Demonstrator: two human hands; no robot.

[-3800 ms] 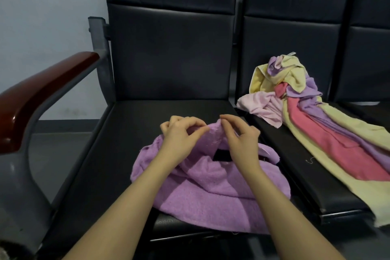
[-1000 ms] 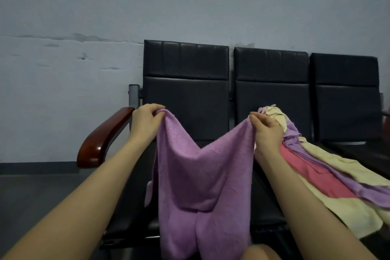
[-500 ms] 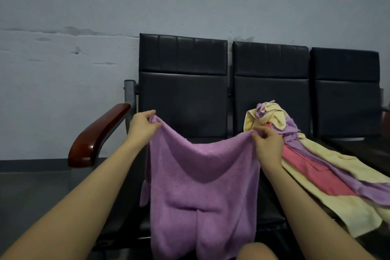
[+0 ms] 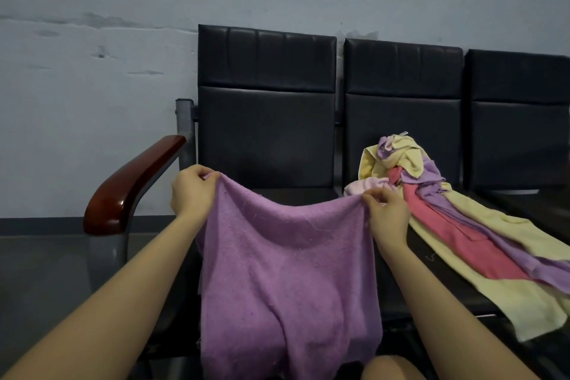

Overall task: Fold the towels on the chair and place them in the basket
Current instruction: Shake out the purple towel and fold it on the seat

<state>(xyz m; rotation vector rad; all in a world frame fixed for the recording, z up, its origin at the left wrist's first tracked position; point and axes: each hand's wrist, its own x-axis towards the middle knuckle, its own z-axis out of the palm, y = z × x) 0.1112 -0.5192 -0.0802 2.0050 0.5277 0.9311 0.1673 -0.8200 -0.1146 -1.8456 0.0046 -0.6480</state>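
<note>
Pinching the top corners, left hand (image 4: 192, 194) at nine o'clock and right hand (image 4: 385, 213) at three, each grip grasping the purple towel (image 4: 287, 281) hanging before the chair (image 4: 265, 133), she should pull that sagging edge taut before folding.

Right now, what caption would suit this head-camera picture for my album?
Left hand and right hand hold a purple towel spread by its top corners, beside a towel pile.

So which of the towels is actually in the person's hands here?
The plain purple terry towel, pinched at its top corners by the left hand and right hand; the others lie heaped on the middle seat.
</note>
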